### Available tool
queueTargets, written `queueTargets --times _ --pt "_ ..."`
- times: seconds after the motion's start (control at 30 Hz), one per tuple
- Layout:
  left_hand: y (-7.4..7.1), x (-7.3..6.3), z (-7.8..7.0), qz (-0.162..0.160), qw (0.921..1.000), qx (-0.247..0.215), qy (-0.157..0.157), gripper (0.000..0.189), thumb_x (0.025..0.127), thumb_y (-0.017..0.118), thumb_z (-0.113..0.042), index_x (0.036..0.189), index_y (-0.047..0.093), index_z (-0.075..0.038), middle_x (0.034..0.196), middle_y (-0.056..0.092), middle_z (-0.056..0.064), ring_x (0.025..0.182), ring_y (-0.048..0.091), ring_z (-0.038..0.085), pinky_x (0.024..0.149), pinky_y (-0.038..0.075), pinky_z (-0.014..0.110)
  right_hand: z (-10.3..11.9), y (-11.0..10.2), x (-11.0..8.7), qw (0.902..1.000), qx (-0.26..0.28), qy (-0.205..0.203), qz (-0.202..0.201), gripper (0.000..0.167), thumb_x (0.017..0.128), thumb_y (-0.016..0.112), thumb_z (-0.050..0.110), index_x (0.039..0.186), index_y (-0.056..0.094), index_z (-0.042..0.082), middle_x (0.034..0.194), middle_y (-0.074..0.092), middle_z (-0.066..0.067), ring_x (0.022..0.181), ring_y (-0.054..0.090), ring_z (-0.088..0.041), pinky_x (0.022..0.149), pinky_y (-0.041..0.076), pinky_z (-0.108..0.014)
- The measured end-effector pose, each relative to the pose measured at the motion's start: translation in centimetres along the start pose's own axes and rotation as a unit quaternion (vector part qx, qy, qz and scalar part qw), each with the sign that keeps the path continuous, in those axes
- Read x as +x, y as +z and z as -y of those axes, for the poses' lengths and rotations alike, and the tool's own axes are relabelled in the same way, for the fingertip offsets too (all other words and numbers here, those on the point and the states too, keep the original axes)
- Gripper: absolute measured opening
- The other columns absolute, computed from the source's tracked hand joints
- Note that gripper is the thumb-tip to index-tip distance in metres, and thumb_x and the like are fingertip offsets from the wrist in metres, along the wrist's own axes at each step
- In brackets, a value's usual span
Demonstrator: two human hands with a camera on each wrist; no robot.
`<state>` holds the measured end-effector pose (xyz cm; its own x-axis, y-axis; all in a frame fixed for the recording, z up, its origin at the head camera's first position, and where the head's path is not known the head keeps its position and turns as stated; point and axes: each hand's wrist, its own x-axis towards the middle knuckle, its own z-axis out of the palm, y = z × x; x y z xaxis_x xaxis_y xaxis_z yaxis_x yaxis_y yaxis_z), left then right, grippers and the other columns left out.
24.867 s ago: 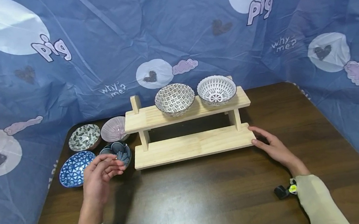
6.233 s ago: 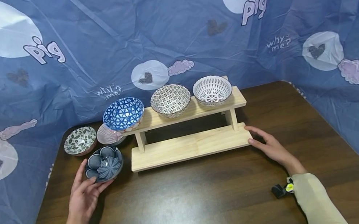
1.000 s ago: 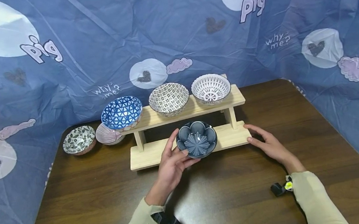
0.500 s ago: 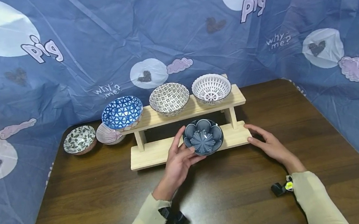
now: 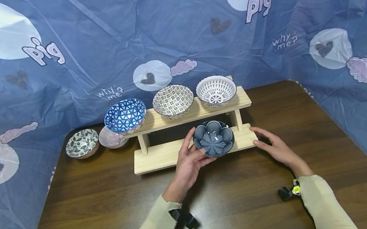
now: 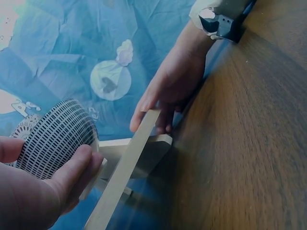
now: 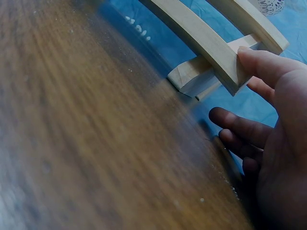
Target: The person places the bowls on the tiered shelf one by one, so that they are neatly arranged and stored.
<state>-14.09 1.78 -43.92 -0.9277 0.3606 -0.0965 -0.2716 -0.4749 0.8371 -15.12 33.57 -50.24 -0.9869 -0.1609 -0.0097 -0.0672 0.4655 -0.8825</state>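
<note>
My left hand [image 5: 189, 166] holds a dark blue-grey bowl [image 5: 214, 141] with a petal pattern inside, thumb at the near rim and fingers along its side. That bowl is over the right half of the lower board of a two-tier wooden shelf [image 5: 161, 156]; whether its base touches the board I cannot tell. In the left wrist view the bowl's dashed outside [image 6: 60, 139] shows between thumb and fingers. My right hand [image 5: 279, 151] grips the right end of the lower board, its thumb [image 7: 259, 62] against the wood in the right wrist view.
On the upper board stand a blue triangle-patterned bowl [image 5: 125, 115], a brown-and-white patterned bowl [image 5: 173, 101] and a white dash-patterned bowl [image 5: 216, 90]. A green leaf-patterned bowl [image 5: 81, 143] and a pink striped bowl [image 5: 112, 137] sit on the table [image 5: 89, 210], left of the shelf.
The blue bowl went from the table to the upper board. My left hand picked up the blue-grey bowl, carried it right over the lower board, and drifts further right. My right hand stays put.
</note>
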Motion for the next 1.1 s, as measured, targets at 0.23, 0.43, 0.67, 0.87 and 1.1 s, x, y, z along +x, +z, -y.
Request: queueTargets --times 0.23,0.43,0.67,0.87,1.1 --pt "0.5 0.5 0.4 0.009 0.9999 0.000 0.004 0.080 0.091 0.043 0.010 0.161 0.017 -0.020 0.154 0.035 0.032 0.094 0.069 0.017 0.095 0.058 0.055 -0.1 0.1 0.0 1.0000 -0.002 -0.002 -0.002 0.053 0.103 0.056 0.027 0.151 0.042 0.011 0.157 0.040 -0.020 0.138 0.038 -0.036 0.116 0.028 -0.061" --pt "1.1 0.9 0.7 0.008 1.0000 0.000 0.000 0.082 0.090 0.044 0.010 0.161 0.017 -0.020 0.154 0.036 0.031 0.092 0.070 0.017 0.098 0.056 0.057 -0.1 0.1 0.0 1.0000 0.000 0.000 0.001 0.054 0.103 0.056 0.027 0.152 0.041 0.010 0.158 0.037 -0.021 0.142 0.035 -0.041 0.117 0.025 -0.066" --pt "1.6 1.6 1.3 0.010 1.0000 -0.001 -0.001 0.081 0.089 0.045 0.010 0.160 0.018 -0.019 0.153 0.037 0.031 0.096 0.069 0.019 0.098 0.055 0.059 0.0 0.1 0.0 1.0000 -0.001 0.000 -0.004 0.053 0.103 0.056 0.027 0.151 0.042 0.010 0.157 0.040 -0.021 0.138 0.040 -0.028 0.117 0.027 -0.061" --pt "1.8 2.0 1.8 0.008 0.9999 -0.003 -0.009 0.081 0.089 0.044 0.011 0.160 0.018 -0.019 0.153 0.037 0.031 0.093 0.069 0.018 0.097 0.056 0.057 0.0 0.2 0.0 1.0000 -0.004 -0.001 -0.006 0.053 0.103 0.056 0.028 0.151 0.043 0.012 0.156 0.042 -0.019 0.130 0.041 -0.005 0.116 0.029 -0.058" --pt "1.8 2.5 2.2 0.010 0.9999 -0.004 -0.010 0.080 0.090 0.045 0.010 0.160 0.018 -0.018 0.152 0.038 0.032 0.084 0.070 0.018 0.097 0.056 0.058 0.2 0.1 0.1 1.0000 -0.005 0.004 -0.004 0.054 0.103 0.055 0.028 0.152 0.041 0.010 0.157 0.040 -0.020 0.137 0.039 -0.035 0.116 0.028 -0.061"
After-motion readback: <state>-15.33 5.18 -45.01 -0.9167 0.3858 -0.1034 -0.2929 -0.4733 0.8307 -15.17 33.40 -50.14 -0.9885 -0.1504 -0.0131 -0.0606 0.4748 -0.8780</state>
